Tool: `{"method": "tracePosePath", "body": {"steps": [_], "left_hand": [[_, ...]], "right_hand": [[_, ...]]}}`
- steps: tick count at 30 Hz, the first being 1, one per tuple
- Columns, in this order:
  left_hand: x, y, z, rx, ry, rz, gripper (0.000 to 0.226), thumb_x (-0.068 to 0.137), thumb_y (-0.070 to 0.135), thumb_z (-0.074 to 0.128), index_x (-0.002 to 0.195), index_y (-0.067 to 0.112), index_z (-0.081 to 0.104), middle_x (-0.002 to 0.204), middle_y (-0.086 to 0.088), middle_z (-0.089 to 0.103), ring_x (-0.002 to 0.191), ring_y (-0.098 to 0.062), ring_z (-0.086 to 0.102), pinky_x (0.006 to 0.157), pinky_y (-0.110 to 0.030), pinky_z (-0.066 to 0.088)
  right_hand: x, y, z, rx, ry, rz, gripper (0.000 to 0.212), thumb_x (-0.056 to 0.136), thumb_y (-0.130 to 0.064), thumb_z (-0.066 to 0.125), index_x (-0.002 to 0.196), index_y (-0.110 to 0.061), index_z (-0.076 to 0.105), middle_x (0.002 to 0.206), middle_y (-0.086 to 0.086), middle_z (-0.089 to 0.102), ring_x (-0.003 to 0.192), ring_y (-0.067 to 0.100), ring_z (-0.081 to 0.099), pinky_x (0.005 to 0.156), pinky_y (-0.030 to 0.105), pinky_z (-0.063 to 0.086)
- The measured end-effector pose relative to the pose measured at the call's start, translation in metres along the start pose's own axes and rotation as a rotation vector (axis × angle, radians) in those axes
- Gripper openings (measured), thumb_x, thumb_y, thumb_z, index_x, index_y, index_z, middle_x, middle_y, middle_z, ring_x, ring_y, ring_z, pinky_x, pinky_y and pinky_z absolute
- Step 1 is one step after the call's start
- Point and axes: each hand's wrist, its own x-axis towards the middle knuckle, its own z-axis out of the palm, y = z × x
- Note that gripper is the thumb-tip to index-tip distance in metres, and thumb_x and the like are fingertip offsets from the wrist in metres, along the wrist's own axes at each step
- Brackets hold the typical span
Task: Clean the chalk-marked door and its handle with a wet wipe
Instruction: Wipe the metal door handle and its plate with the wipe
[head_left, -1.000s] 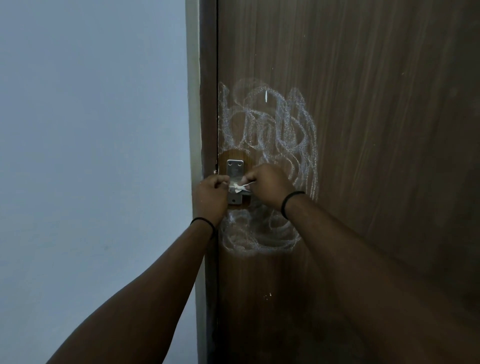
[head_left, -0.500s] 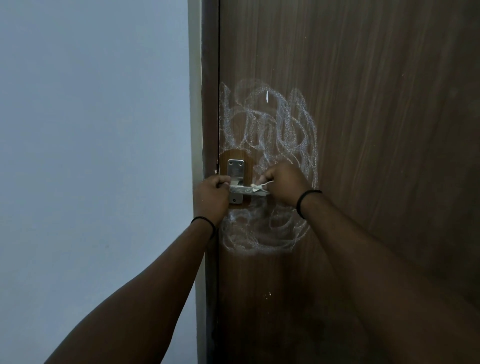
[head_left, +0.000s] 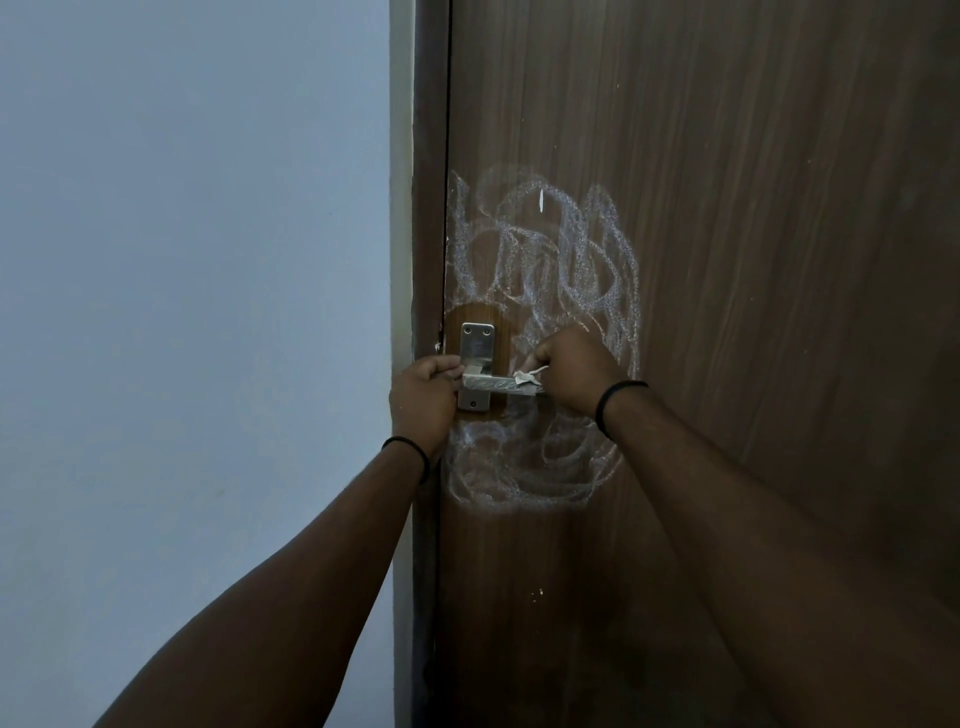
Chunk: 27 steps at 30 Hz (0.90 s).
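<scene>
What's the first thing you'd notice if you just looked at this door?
The big white chalk scribble looping above and below the metal door handle. The right hand grips a crumpled wet wipe around the lever, while the left hand holds its base end.

Door (head_left: 727, 260): brown wood-grain, matt, vertical streaks. Chalk scribble (head_left: 545, 249): white, powdery, rough. Handle (head_left: 491, 383) and backplate (head_left: 477, 345): brushed silver metal, dull sheen. Wet wipe (head_left: 527, 376): thin, white, crumpled. Wall (head_left: 182, 312): pale, smooth, matt paint. Wristbands (head_left: 618, 402): black, cord-like.
</scene>
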Motion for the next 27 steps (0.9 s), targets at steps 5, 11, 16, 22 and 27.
{"method": "tracePosePath", "body": {"steps": [5, 11, 16, 22, 27], "left_hand": [[-0.002, -0.001, 0.000, -0.102, -0.022, -0.093, 0.024, 0.095, 0.006, 0.051, 0.112, 0.010, 0.067, 0.105, -0.007, 0.072, 0.095, -0.015, 0.069, 0.069, -0.020, 0.056], [-0.007, -0.006, -0.014, 0.195, 0.095, 0.109, 0.020, 0.095, 0.015, 0.052, 0.103, 0.016, 0.071, 0.098, -0.002, 0.073, 0.092, -0.017, 0.067, 0.090, -0.038, 0.055], [-0.002, 0.012, -0.012, 0.332, 0.071, 0.422, 0.025, 0.096, 0.024, 0.057, 0.116, 0.021, 0.072, 0.109, 0.004, 0.073, 0.096, -0.007, 0.064, 0.085, -0.018, 0.050], [0.008, 0.021, -0.006, 0.338, 0.047, 0.474, 0.026, 0.092, 0.021, 0.065, 0.117, 0.017, 0.071, 0.110, 0.000, 0.073, 0.098, -0.008, 0.066, 0.087, -0.019, 0.051], [0.012, 0.007, -0.004, 0.473, 0.186, 0.375, 0.017, 0.085, 0.015, 0.071, 0.101, 0.014, 0.077, 0.097, -0.005, 0.074, 0.086, -0.019, 0.066, 0.077, -0.026, 0.052]], "right_hand": [[-0.001, -0.021, 0.023, 0.076, -0.051, -0.165, 0.022, 0.092, -0.009, 0.063, 0.110, -0.014, 0.074, 0.113, 0.005, 0.072, 0.104, 0.019, 0.064, 0.093, 0.034, 0.050], [0.012, -0.023, 0.037, 0.241, 0.164, -0.075, 0.012, 0.084, -0.010, 0.072, 0.089, -0.021, 0.074, 0.099, -0.001, 0.073, 0.093, 0.016, 0.065, 0.076, 0.026, 0.047], [0.016, -0.042, 0.040, 0.422, 0.355, -0.024, 0.017, 0.077, -0.014, 0.081, 0.079, -0.016, 0.065, 0.077, -0.002, 0.068, 0.068, 0.007, 0.064, 0.056, 0.023, 0.052], [0.026, -0.057, 0.035, 0.787, 0.122, 0.118, 0.013, 0.091, -0.007, 0.061, 0.093, -0.006, 0.074, 0.089, 0.010, 0.074, 0.081, 0.023, 0.070, 0.077, 0.037, 0.058], [0.027, -0.047, 0.030, 0.485, 0.183, 0.018, 0.007, 0.084, -0.012, 0.070, 0.085, -0.017, 0.075, 0.090, -0.005, 0.073, 0.086, 0.011, 0.068, 0.078, 0.028, 0.056]]}}
